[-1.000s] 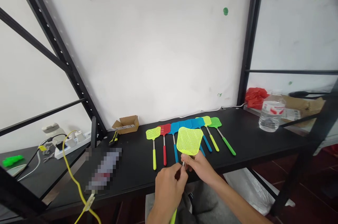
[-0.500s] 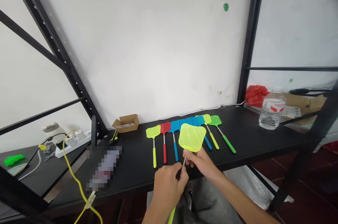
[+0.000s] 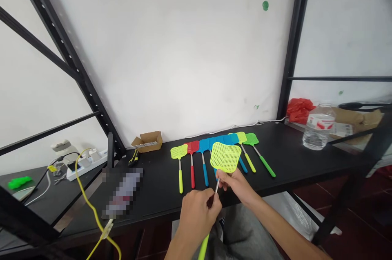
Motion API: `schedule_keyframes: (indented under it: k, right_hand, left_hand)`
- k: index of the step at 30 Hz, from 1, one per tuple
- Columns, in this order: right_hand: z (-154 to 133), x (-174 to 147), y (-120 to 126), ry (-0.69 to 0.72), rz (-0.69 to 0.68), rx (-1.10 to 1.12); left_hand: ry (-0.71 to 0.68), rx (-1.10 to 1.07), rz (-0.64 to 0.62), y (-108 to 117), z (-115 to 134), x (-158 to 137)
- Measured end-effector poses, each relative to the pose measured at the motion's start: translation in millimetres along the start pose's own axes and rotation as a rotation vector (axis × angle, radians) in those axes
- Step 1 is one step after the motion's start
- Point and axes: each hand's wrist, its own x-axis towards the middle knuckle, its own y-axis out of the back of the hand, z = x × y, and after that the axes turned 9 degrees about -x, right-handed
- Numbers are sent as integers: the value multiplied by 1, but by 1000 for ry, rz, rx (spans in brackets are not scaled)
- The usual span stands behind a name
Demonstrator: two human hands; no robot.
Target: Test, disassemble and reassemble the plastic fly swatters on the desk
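Observation:
A yellow-green fly swatter [image 3: 226, 158] is held up above the front edge of the black table, its perforated head tilted toward the wall. My left hand [image 3: 200, 213] is closed round its metal rod, with the yellow-green handle hanging below. My right hand [image 3: 234, 182] pinches the rod just under the head. Behind my hands a row of other fly swatters lies on the table: a yellow one [image 3: 180, 170], a red one [image 3: 192, 162], several blue ones [image 3: 204, 166], another yellow one [image 3: 248, 155] and a green one [image 3: 261, 155] at the right end.
On the black table [image 3: 162, 198] stand a small open cardboard box [image 3: 148, 142] and a yellow-black cutter [image 3: 133, 158]. A blurred-out device [image 3: 124, 194] with a yellow cable lies at left. At right stands a large water bottle [image 3: 319, 127] beside a red bag [image 3: 299, 110]. Black shelf posts [image 3: 294, 43] frame both sides.
Both hands keep hold of the yellow-green fly swatter with almost the same grip. The whole view has shifted slightly; the swatters on the table have not moved.

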Motion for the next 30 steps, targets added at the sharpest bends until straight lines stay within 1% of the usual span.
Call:
schedule_keyframes:
  k: [6,12,14,18,20,24,28,30]
  right_hand:
    - [0,3,6,18,17,7]
    - [2,12,23,42,116,36]
    - [2,16,30,48,147,47]
    - [2,21,45,50,251,65]
    - [2,21,50,49,270,69]
    - [2,20,50,47,282,100]
    - [1,17,46,31,311,111]
    - [0,16,43,23,304,132]
  left_hand:
    - [-46,96,-19,3,0,1]
    - [-74,169,-37,8,2,0]
    - [-81,198,-44,10,0,0]
    - [-104,239,-79,15,-5,1]
    - [-115,243,-105,18,-7,2]
    - [-112,251,-119,24,-10,3]
    - [-74,260,-82,26,-18,4]
    - [-52,249,-56,26,-22,4]
